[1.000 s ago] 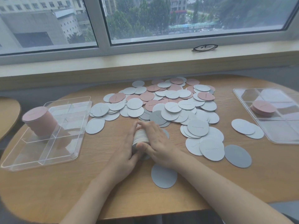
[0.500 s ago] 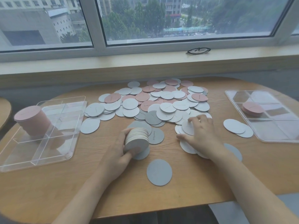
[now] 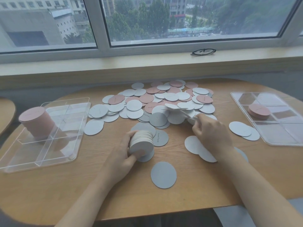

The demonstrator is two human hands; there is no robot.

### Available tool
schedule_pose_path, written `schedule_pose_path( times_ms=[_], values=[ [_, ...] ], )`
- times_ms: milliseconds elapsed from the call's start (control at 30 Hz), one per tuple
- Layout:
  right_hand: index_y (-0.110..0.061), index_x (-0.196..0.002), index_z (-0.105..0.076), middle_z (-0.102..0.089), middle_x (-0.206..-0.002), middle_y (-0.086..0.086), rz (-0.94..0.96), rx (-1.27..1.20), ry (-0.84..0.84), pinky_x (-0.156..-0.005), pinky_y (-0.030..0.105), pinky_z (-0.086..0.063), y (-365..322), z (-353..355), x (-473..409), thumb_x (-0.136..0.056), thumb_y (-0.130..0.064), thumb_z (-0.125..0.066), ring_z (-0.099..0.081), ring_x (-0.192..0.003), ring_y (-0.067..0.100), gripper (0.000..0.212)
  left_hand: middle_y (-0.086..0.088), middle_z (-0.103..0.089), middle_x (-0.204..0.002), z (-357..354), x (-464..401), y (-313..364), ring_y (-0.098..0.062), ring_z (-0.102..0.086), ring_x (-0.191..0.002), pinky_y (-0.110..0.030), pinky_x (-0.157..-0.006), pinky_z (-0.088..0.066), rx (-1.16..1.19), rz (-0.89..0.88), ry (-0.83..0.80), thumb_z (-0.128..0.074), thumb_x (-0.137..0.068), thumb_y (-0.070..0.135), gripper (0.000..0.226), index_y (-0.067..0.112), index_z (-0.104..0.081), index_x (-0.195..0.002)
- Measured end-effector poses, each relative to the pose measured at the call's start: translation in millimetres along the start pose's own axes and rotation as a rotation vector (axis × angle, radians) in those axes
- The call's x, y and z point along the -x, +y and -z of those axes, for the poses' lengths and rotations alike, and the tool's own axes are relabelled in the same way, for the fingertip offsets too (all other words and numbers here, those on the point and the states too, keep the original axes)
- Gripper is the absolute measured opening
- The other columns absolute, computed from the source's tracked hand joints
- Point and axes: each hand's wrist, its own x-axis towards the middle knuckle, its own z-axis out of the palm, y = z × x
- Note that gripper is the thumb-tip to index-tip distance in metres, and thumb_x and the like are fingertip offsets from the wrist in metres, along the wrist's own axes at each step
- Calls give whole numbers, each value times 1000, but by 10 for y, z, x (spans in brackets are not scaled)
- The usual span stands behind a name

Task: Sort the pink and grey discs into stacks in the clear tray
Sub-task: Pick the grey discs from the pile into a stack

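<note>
At centre frame the left hand [image 3: 121, 154] curls around a stack of grey discs [image 3: 142, 141] held on edge, its flat faces turned toward the lower right. Just right of centre the right hand [image 3: 211, 133] pinches a grey disc [image 3: 188, 114] lifted at the near edge of the loose pile [image 3: 164, 102]. The stack lies left of and below that disc, while the clear tray [image 3: 49, 145] with its pink stack [image 3: 35, 122] sits at far left, nearer the left hand.

Left hand [image 3: 122, 154] grips grey stack [image 3: 142, 141]; right hand [image 3: 211, 131] pinches discs [image 3: 183, 110] at pile's [image 3: 164, 99] 5 o'clock edge.
</note>
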Motion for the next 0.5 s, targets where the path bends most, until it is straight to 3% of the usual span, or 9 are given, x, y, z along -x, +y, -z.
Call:
schedule_pose_path(
  times_ms=[100,200,367,500],
  values=[
    [-7,-82,-57,-46,-55,1,-4,-106,39,-49,33,-31,-37,35,11,-88,-9,-61,-43,-51,29,7,20,-63,-124,-2,-1,9,-10,-61,-116,-44,-98,-52,15,-5,-5,-67,-88,27,53,44,-44,-132],
    [-12,-93,-64,-59,-66,3,-29,-413,-47,-56,35,-40,-188,76,11,-91,-13,-61,-52,-61,24,4,18,-64,-123,1,2,3,-11,-61,-117,-39,-98,-52,37,-9,-13,-68,-88,24,52,38,-46,-133],
    [-20,-97,-68,-68,-76,0,-71,-813,-267,-62,27,-48,-581,125,-23,-94,-16,-60,-65,-64,15,9,17,-66,-116,-8,-7,-9,-5,-63,-110,-13,-85,-48,51,-8,-46,-72,-90,2,56,32,-50,-132],
    [-24,-100,-69,-71,-86,-1,-21,-976,-358,-73,31,-51,-786,-2,6,-95,-14,-63,-66,-80,17,13,18,-65,-121,-12,-21,-22,-7,-63,-114,-18,-87,-52,88,-7,-56,-73,-89,2,64,35,-46,-137]
  ],
)
